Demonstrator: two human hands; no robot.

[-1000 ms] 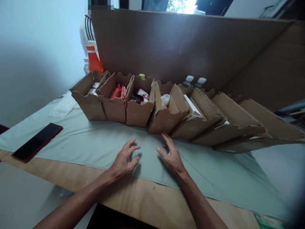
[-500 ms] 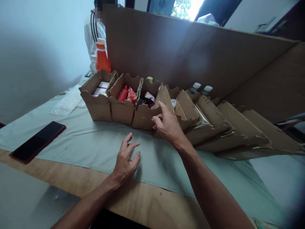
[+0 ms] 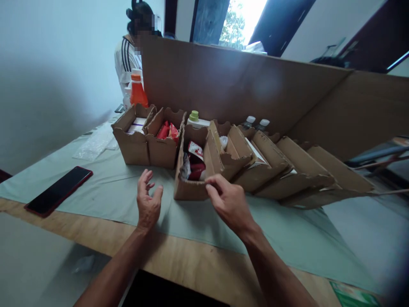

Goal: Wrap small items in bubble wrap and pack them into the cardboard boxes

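Observation:
My right hand pinches the front edge of a cardboard bin, which juts forward out of the row. Inside that bin lie a dark red packet with a white label and a grey packet. Over the cloth, left of the bin and apart from it, my left hand is held with fingers spread and nothing in them. To the left, a neighbouring bin contains red packets; the leftmost bin contains white boxes.
Several more cardboard bins lean in a row rightward. Behind stands a tall cardboard panel. A phone and clear plastic wrap lie left. An orange bottle and a white bottle with green cap stand behind; a person is beyond.
My right hand has closed on the bin's front edge, and the bin has come forward from the row. My left hand has shifted left.

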